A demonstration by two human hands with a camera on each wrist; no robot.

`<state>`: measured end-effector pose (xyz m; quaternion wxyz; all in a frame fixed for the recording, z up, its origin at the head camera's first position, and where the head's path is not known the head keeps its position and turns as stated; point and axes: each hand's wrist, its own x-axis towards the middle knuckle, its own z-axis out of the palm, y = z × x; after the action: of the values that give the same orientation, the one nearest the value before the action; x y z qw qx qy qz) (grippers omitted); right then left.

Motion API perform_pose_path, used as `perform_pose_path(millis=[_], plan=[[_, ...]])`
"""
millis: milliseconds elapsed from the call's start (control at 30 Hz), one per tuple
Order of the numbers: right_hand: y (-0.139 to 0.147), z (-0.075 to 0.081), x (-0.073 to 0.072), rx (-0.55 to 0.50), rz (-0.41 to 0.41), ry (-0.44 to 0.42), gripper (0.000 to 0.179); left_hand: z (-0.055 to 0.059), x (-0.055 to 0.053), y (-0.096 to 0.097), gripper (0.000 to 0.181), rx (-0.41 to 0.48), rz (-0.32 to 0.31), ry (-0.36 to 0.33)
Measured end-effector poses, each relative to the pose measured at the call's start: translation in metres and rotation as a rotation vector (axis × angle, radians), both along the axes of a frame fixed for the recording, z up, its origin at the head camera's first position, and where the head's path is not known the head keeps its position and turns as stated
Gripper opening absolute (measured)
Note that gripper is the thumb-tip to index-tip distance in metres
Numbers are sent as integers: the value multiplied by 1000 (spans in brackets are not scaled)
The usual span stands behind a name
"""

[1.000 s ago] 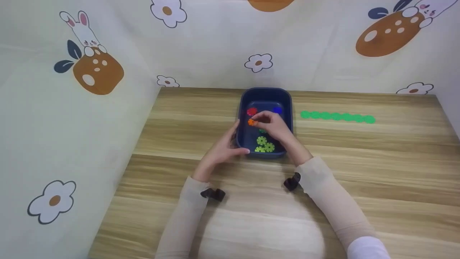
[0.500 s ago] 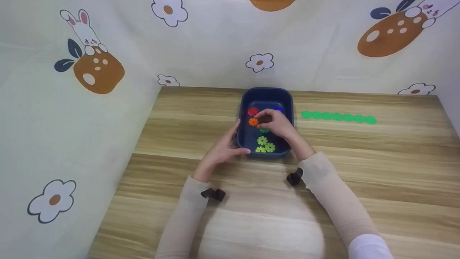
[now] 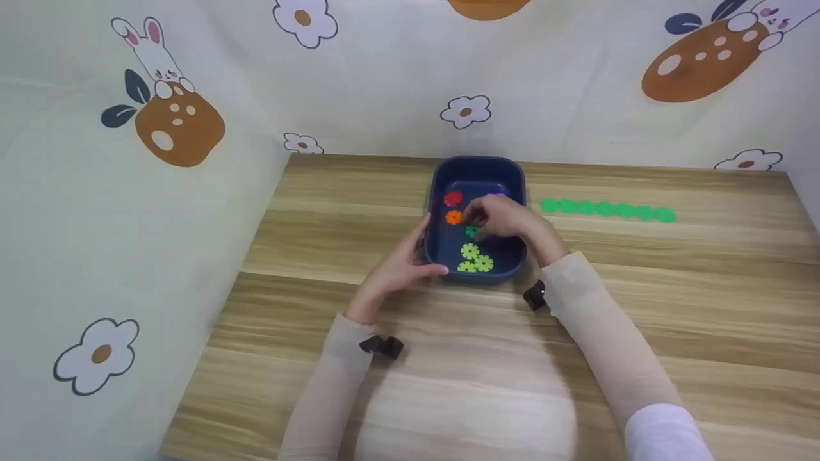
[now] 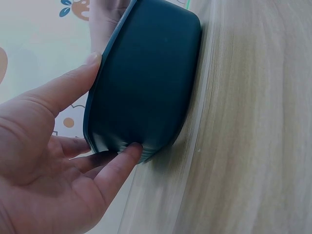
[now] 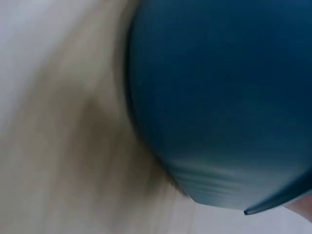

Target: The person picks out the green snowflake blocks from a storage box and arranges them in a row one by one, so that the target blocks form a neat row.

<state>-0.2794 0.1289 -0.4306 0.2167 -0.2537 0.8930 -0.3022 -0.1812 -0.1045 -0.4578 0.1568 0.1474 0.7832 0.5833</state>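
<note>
Right hand (image 3: 509, 221) is inside the dark blue tray (image 3: 477, 168), fingers curled down at a dark green gear piece (image 3: 472, 231); contact point is hidden by the fingers, so can't tell if it's pinching it or just touching. Right wrist view is blurred: only smooth tray wall (image 5: 219, 107). Left hand (image 3: 397, 269) braces the tray's near-left corner, thumb on the rim, fingers straight against the wall (image 4: 146, 92). Tray is smooth plastic with rounded corners, mid-table. Inside: red (image 3: 452, 199) and orange (image 3: 453, 218) toothed discs, lime green cluster (image 3: 475, 259) near the front; a blue piece is mostly covered by the hand. Wood-grain table (image 3: 640, 307). Chain of green gears (image 3: 605, 209) lies flat, right of the tray.
</note>
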Motion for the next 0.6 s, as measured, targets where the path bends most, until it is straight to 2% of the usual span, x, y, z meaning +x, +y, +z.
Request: perform_pose_path(millis=[167,433,600], plan=[[2,-1,-9,85,43,-7,40,0,1,0,105,-13,7,-5],[-3,-10,-14,157,23,19,38,-1,0,1,106,-20,-3,5],[-8,-14,-14,165,9,34,31,0,1,-1,106,-21,4,-3]])
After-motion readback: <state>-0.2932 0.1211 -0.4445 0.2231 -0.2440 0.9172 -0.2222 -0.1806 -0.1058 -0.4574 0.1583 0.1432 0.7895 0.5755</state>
